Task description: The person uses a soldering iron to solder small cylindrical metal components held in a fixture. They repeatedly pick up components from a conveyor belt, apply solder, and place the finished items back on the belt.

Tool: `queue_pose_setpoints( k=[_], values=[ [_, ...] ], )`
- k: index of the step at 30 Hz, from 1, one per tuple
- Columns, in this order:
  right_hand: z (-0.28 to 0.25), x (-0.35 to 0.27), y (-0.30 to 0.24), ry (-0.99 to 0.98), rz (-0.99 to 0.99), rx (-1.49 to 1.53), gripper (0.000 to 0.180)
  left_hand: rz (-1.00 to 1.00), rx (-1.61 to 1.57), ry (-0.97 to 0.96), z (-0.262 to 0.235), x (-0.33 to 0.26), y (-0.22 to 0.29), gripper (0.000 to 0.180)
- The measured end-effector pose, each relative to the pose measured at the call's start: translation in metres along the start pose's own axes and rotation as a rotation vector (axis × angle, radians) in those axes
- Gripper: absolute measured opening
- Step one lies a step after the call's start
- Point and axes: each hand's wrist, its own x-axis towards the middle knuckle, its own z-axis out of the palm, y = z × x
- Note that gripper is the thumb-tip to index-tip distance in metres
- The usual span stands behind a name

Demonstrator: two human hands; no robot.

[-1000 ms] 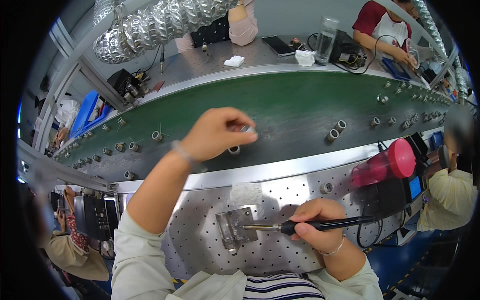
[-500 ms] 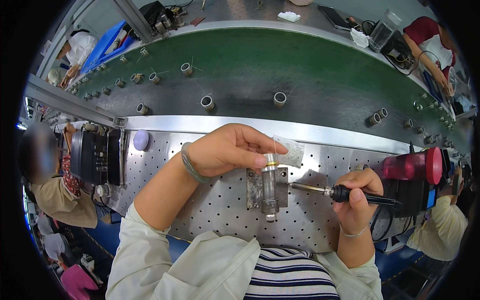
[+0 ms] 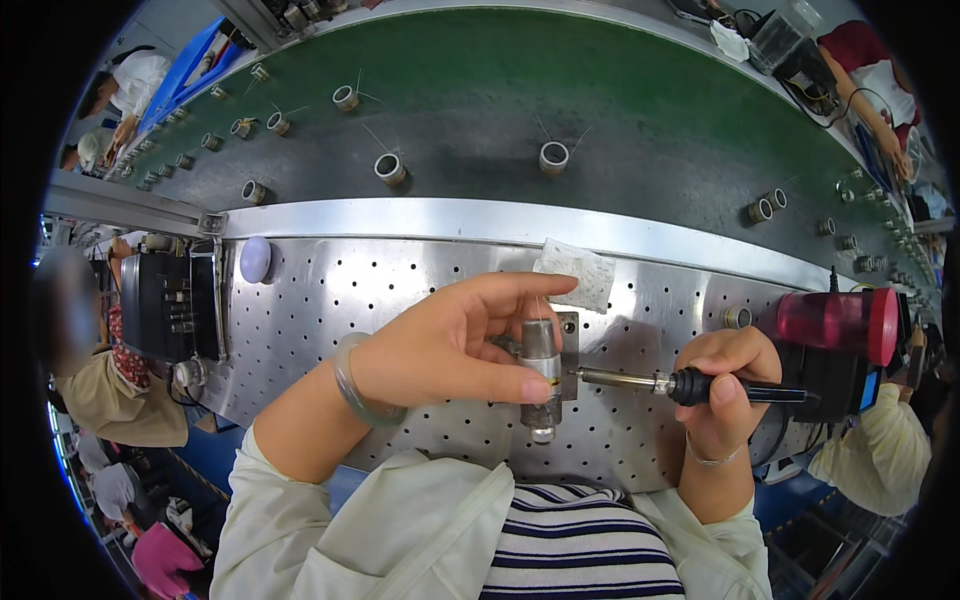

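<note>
In front of me an upright metal post (image 3: 538, 338) stands on a dark plate (image 3: 570, 352). My left hand (image 3: 440, 350) is closed round a silvery metal ring (image 3: 541, 370) on this post, with the thumb pressed on its near side and the other fingers partly hidden behind. A fine wire rises above the post top. My right hand (image 3: 725, 385) grips a soldering iron (image 3: 690, 386) by its black handle. Its bare metal tip points left, close beside the post; whether it touches anything I cannot tell.
Beyond the perforated metal bench (image 3: 440, 440) runs a green conveyor belt (image 3: 470, 100) carrying several metal rings with wires. A paper sheet (image 3: 580, 275), a lavender egg-shaped object (image 3: 256, 259), a loose metal ring (image 3: 736, 317) and a pink container (image 3: 835, 325) lie around. Co-workers sit at both sides.
My left hand has moved down with the ring, from the post's top to its lower part. The soldering iron has hardly moved. The view has shifted slightly.
</note>
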Motion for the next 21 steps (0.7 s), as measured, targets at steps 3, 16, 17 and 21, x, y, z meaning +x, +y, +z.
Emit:
queue_pose_setpoints(
  k=[3,16,17,21],
  values=[
    [0.000,0.000,0.000,0.024,0.000,0.022,0.019,0.059,-0.085,0.005,0.000,0.000,-0.002,0.090],
    [0.003,0.000,0.004,-0.064,-0.018,-0.034,0.022,0.163,-0.070,0.074,-0.001,0.003,-0.007,0.044],
    [0.003,0.000,0.005,-0.094,-0.048,-0.038,0.023,0.201,-0.053,0.097,0.002,0.003,-0.007,0.040],
    [0.001,-0.004,0.000,0.041,0.045,-0.032,0.024,0.371,-0.022,0.090,0.005,0.004,-0.009,0.030]
  ],
)
